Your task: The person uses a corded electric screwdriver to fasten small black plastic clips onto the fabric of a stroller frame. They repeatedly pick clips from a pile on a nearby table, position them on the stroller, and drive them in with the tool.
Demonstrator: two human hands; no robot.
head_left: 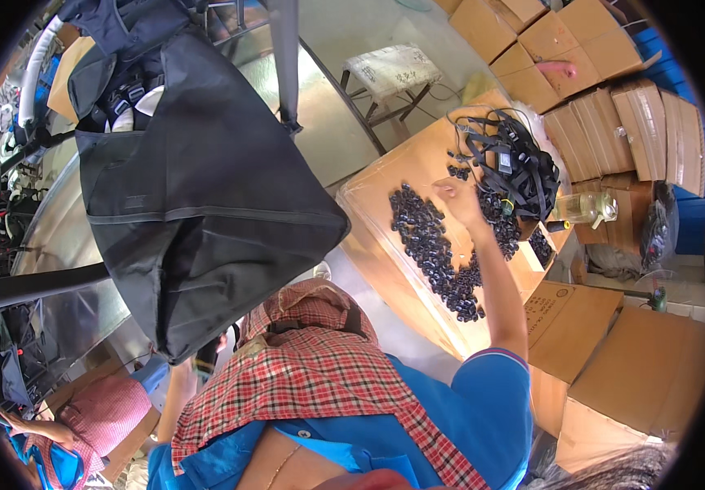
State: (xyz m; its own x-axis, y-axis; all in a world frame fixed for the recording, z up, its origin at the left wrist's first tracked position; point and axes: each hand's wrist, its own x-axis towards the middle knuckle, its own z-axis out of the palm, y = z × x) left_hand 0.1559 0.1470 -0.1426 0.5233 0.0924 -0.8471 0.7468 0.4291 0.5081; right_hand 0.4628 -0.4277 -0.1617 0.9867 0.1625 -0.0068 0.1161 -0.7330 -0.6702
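Observation:
A large black fabric piece (197, 188), shaped like a bag, fills the left side, with straps and buckles showing in its upper opening. At its lowest corner is my left hand (182, 374), mostly hidden by the cloth and my apron. A dark object (207, 356) shows among its fingers, too little seen to name. My right hand (455, 196) reaches over the table, fingertips closed together; anything between them is too small to make out. Around it lie heaps of small black plastic pieces (422, 229), possibly buckles, and beside it a tangled pile of black straps (520, 167).
A plastic-covered table (369, 192) stands to my right, with a clear jar (585, 208) at its far side. Cardboard boxes (638, 376) crowd the right. A stool (393, 69) stands ahead. Metal tubes (285, 65) flank the black fabric. A co-worker (62, 441) is at lower left.

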